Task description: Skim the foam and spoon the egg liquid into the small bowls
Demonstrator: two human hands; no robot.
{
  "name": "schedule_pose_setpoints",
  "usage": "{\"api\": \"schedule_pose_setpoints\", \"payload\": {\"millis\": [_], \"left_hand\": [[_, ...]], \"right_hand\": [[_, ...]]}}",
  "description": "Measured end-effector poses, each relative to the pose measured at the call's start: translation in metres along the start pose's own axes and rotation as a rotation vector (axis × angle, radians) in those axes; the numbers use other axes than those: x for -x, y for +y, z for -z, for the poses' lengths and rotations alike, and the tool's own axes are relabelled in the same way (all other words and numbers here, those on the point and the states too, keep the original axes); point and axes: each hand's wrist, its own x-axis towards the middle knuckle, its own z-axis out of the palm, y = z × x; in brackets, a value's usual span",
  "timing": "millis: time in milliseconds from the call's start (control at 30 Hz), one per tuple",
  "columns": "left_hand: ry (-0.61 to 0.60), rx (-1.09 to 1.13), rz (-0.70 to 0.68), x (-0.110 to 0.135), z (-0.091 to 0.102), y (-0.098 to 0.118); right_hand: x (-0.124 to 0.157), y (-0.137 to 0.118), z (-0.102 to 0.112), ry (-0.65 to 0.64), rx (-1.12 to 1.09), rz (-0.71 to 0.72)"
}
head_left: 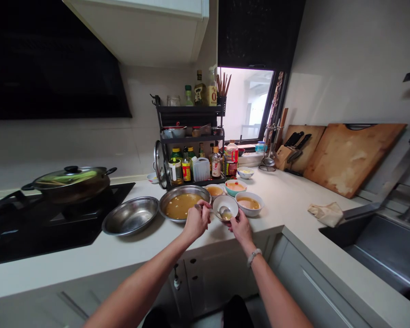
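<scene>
Silvery metal spoon (224,211) in small round white bowl (228,203), right of wide round steel basin (179,190). Left hand (195,222) closed on spoon handle, right hand (241,228) gripping bowl's near-right side. Looks mid-ladling; next calls for steady bowl, level spoon.

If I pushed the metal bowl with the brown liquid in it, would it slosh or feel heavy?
The metal bowl would probably feel heavy, since brown liquid covers much of its inside. A hard push might make it slosh, because its wide top has no lid. Its shiny metal looks stiff, so it likely wouldn't bend.
</scene>
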Motion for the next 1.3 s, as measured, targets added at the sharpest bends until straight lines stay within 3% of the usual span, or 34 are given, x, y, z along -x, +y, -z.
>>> {"api": "schedule_pose_setpoints", "payload": {"millis": [100,200,600,833,933,1033,1167,1300], "left_hand": [[0.154,0.258,0.207,-0.009,-0.005,-0.009],[0.248,0.417,0.296,-0.013,-0.005,-0.014],[0.307,0.570,0.286,-0.009,0.012,0.000],[0.389,0.591,0.211,-0.004,0.046,0.014],[0.435,0.518,0.161,-0.001,0.066,0.010],[0.441,0.296,0.079,0.006,0.085,0.001],[0.332,-0.195,-0.064,0.019,0.104,-0.013],[0.186,-0.552,-0.354,0.029,0.108,-0.024]], "right_hand": [[0.001,-0.002,0.000,-0.007,-0.039,0.003],[0.000,-0.001,0.000,-0.002,-0.052,0.010],[0.000,-0.001,0.000,-0.006,-0.056,-0.002],[-0.002,0.004,-0.001,0.005,-0.028,0.012],[-0.002,0.003,-0.001,0.011,-0.001,0.018],[0.000,0.000,0.000,0.006,0.013,0.015],[0.001,-0.002,0.001,0.003,0.008,0.012],[0.000,0.000,0.001,0.003,0.017,0.030]]}}
